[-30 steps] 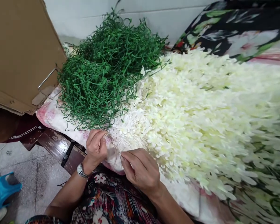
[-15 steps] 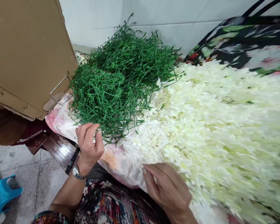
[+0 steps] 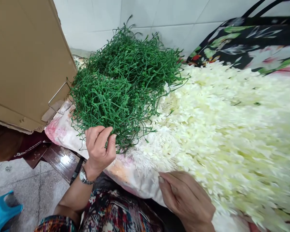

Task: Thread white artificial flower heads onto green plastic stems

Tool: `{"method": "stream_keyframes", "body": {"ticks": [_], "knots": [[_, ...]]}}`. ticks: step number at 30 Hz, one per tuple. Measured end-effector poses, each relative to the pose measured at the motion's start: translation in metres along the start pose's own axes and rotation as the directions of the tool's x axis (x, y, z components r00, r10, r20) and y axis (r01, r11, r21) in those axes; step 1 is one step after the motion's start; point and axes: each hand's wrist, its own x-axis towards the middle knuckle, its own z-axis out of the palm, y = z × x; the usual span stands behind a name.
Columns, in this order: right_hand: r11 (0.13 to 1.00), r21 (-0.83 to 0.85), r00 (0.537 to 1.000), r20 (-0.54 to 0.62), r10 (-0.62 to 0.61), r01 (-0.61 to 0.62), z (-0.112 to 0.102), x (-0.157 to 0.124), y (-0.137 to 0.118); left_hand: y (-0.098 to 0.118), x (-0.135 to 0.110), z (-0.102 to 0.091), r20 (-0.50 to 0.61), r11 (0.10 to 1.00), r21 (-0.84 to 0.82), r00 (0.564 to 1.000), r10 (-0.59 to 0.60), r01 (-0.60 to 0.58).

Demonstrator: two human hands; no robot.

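A tangled pile of green plastic stems (image 3: 120,87) lies next to a wide heap of cream-white artificial flowers (image 3: 219,122), both on a pale floral cloth (image 3: 60,132). My left hand (image 3: 100,146), with a wristwatch (image 3: 83,177), is raised at the near edge of the green pile, thumb and fingers pinched on a thin green stem. My right hand (image 3: 186,199) rests palm down at the near edge of the white flowers, fingers curled together; whether it holds anything is hidden.
A cardboard box (image 3: 26,64) leans at the left, touching the green pile. A dark flowered bag (image 3: 244,42) stands behind the flowers against the white tiled wall (image 3: 147,16). A dark wooden bench (image 3: 60,159) shows under the cloth. A blue plastic object (image 3: 2,209) sits on the floor.
My left hand left the white flowers and moved up to the green pile's edge, pinching there. My right hand slid right and nearer along the flowers. The view shifted.
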Motion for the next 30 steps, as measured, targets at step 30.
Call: {"method": "stream_keyframes", "body": {"ticks": [30], "knots": [[0.998, 0.033, 0.998, 0.025, -0.049, 0.048, -0.006, -0.007, -0.002, 0.008, -0.045, -0.042, 0.015, 0.432, -0.811, 0.751, -0.66, 0.396]]}}
